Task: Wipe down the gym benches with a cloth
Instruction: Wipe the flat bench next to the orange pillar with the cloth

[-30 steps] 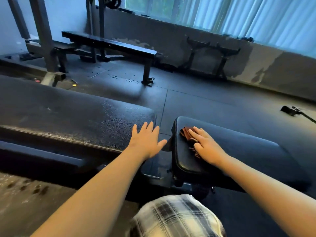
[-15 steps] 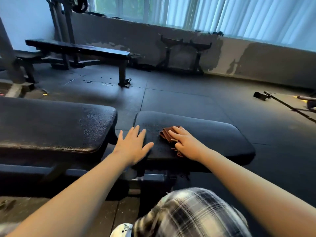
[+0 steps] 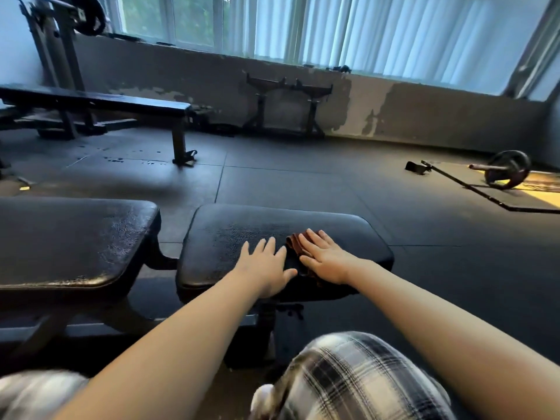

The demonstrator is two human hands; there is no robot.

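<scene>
A black padded seat pad (image 3: 230, 237) lies in front of me, with the longer black back pad (image 3: 75, 237) of the same bench to its left across a narrow gap. My right hand (image 3: 325, 259) presses flat on a reddish-brown cloth (image 3: 295, 245) on the seat pad, fingers straight. The cloth shows only at my fingertips and under my palm. Flat on the pad just left of the cloth rests my left hand (image 3: 268, 266), its fingers spread.
A second flat bench (image 3: 100, 101) stands at the back left by a rack (image 3: 51, 56). Two low stands (image 3: 285, 107) lean on the far wall. A barbell with a plate (image 3: 507, 171) lies on the floor at right. My plaid-clad knee (image 3: 348, 380) is below.
My right hand has slid the cloth to the right along the seat pad. My left hand moved from the gap between the pads onto the seat pad. The view has turned right.
</scene>
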